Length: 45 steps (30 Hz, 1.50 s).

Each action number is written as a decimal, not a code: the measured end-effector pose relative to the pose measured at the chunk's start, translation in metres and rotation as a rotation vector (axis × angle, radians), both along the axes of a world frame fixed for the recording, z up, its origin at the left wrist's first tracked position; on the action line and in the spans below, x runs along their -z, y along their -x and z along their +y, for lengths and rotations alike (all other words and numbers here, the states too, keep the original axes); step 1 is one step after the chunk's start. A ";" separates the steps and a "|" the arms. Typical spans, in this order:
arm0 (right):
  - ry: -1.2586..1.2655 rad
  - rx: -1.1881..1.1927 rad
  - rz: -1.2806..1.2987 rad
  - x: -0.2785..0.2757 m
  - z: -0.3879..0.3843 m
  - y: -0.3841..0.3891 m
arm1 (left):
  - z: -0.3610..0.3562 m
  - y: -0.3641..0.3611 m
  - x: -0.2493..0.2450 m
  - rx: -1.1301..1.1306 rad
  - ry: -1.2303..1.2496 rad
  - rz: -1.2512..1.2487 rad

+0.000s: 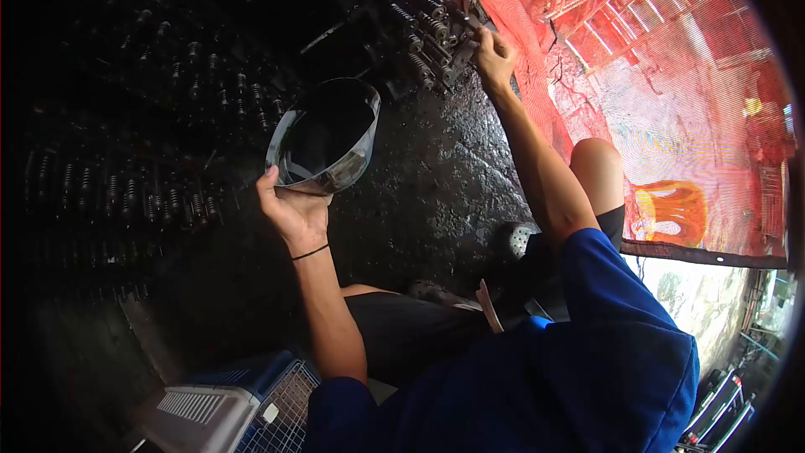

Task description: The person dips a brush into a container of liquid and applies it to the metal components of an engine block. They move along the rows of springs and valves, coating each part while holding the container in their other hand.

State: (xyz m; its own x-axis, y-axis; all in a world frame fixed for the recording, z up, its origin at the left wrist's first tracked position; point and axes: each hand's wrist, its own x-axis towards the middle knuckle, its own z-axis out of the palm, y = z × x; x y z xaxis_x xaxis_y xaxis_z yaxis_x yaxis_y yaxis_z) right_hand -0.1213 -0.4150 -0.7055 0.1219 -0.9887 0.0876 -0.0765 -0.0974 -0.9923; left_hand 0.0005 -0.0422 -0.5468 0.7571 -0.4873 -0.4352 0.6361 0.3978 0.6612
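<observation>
My left hand (295,214) holds a round, open container (356,159) by its near rim, thumb over the edge. The container has shiny, smudged walls and a dark inside, so what it holds cannot be made out. Up and to the right, my right hand (495,60) is closed with curled fingers at the end of a row of metal coil springs (419,42). Whatever those fingers grip is hidden. The springs sit in a dark, grimy metal assembly beside the right hand.
More coil springs (193,54) stand in rows in shadow at the left. Red mesh netting (579,84) hangs along the right side. Below lies a wet, dark floor (453,176). A pet carrier (205,407) with a wire door stands at the lower left.
</observation>
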 end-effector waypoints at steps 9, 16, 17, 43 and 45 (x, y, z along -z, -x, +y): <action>0.094 -0.018 0.074 0.001 0.061 0.028 | 0.004 -0.008 0.004 -0.010 0.034 0.002; 0.572 -0.302 0.218 -0.008 0.127 0.012 | 0.003 -0.008 0.004 -0.017 0.032 -0.017; 0.637 -0.284 0.235 -0.004 0.127 0.006 | 0.004 -0.007 0.004 -0.020 0.033 -0.019; 0.648 -0.416 0.396 0.029 0.110 0.010 | 0.008 -0.007 0.007 -0.093 -0.042 -0.033; 0.630 -0.376 0.384 0.030 0.114 0.011 | 0.010 -0.008 0.010 -0.097 -0.037 -0.026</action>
State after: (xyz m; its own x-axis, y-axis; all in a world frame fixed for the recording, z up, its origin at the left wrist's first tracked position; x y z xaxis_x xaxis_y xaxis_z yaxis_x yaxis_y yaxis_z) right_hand -0.1321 -0.3007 -0.7358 0.5687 -0.6554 0.4970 -0.2502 -0.7135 -0.6545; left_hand 0.0087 -0.0319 -0.5573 0.8113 -0.3948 -0.4312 0.5781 0.4319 0.6923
